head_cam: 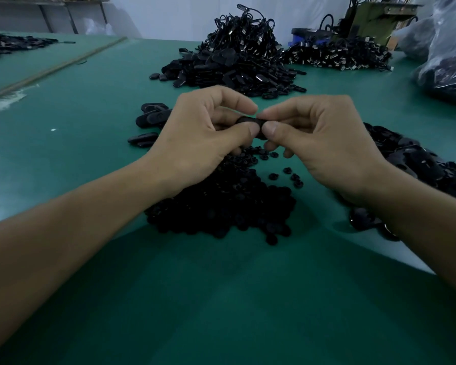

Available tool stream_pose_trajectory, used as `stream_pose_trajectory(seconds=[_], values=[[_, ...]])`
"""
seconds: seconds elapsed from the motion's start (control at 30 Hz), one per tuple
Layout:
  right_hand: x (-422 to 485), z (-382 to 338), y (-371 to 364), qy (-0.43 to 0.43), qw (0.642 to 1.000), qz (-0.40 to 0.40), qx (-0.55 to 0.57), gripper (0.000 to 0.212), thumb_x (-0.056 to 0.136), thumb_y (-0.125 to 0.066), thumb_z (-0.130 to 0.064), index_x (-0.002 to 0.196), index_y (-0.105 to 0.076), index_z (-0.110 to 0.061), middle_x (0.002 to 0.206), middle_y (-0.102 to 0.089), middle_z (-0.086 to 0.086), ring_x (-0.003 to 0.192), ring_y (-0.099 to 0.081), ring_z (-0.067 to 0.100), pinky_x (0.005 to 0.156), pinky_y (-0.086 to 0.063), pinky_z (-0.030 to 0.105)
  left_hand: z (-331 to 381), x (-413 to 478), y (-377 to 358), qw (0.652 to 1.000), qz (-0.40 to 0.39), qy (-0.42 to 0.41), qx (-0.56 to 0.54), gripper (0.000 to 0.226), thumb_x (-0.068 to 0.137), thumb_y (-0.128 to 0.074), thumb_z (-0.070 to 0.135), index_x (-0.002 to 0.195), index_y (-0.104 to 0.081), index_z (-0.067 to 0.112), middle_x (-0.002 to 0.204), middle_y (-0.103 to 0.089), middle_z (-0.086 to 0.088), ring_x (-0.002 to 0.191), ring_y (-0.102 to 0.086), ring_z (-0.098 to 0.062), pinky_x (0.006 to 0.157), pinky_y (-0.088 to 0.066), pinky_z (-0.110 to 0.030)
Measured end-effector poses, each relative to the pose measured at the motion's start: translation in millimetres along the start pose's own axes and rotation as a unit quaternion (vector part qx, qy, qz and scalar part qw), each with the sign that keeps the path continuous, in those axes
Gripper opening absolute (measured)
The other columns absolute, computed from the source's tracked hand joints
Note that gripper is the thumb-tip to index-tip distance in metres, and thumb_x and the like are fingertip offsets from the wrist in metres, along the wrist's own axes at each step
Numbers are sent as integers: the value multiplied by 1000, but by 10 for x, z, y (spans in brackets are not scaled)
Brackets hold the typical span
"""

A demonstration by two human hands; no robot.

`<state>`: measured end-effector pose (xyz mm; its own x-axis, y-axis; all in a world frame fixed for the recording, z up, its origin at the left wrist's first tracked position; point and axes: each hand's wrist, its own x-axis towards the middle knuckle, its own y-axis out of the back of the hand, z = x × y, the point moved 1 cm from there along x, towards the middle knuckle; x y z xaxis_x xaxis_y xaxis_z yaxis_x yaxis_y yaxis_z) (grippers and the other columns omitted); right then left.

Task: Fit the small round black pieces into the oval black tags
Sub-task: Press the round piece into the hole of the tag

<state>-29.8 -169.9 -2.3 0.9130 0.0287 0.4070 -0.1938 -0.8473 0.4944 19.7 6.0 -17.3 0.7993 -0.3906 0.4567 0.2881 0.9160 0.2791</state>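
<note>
Here, thumb and forefinger of the left hand [195, 133] and the right hand [319, 143] pinch one oval tag [249, 121] between them, above the heap of round pieces [221, 206]. Whether a piece is seated: hidden. Best to square it up and press evenly with both thumbs. More tags [419, 162] lie to the right on the green table [90, 114].

The bare left forearm [63, 227] and right forearm [419, 214] reach in from the lower corners and converge, with the backs of the hands turned up. The left hand [195, 138] and right hand [324, 143] each pinch, thumb against curled forefinger, one end of a small oval black plastic tag [248, 121]. The thumb tips nearly touch and the other fingers are tucked beneath.
</note>
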Motion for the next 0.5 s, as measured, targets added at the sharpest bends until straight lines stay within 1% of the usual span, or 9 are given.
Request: stream_pose_trajectory(seconds=[0.07,0.17,0.27,0.37,0.43,0.5], values=[[5,0,16,-5,1000,-4,26,11,91,-72,-12,94,-72,-22,76,-76,-3,69,-71,6,61,-49,13,-13,2,3,1000,2,11,-15,19,89,-73,4,96,-65,19,71,-75,6,65,-68,-7,64,-54,-18],[6,-9,28,-10,999,-14,52,10,87,-76,-11,89,-73,-19,72,-75,-5,62,-68,2,58,-49,11,-23,3,3,1000,5,11,-27,17,87,-75,4,93,-66,17,71,-75,3,65,-70,-8,64,-55,-19],[12,-1,30,-13,998,-20,53,12,87,-75,-8,86,-73,-20,73,-76,-1,63,-69,5,58,-51,15,-26,5,0,999,6,17,-36,16,86,-76,3,91,-68,16,71,-76,2,64,-70,-8,64,-55,-18],[14,3,23,-21,998,-18,55,14,88,-73,-5,86,-73,-19,75,-75,4,63,-68,7,57,-51,16,-28,6,-5,999,6,27,-39,17,86,-76,2,90,-68,16,71,-76,2,64,-70,-8,64,-54,-18],[9,-5,24,-21,998,-15,51,14,87,-73,-5,84,-72,-19,74,-75,4,61,-67,6,56,-50,15,-24,5,-8,999,6,30,-41,17,86,-76,2,90,-68,17,72,-76,1,64,-70,-8,64,-54,-18],[7,-15,34,-18,999,-12,40,13,87,-74,-7,83,-72,-19,72,-75,0,59,-66,4,56,-49,13,-13,1,-8,999,4,30,-41,16,86,-76,3,91,-68,17,73,-76,1,66,-71,-9,66,-55,-18]])
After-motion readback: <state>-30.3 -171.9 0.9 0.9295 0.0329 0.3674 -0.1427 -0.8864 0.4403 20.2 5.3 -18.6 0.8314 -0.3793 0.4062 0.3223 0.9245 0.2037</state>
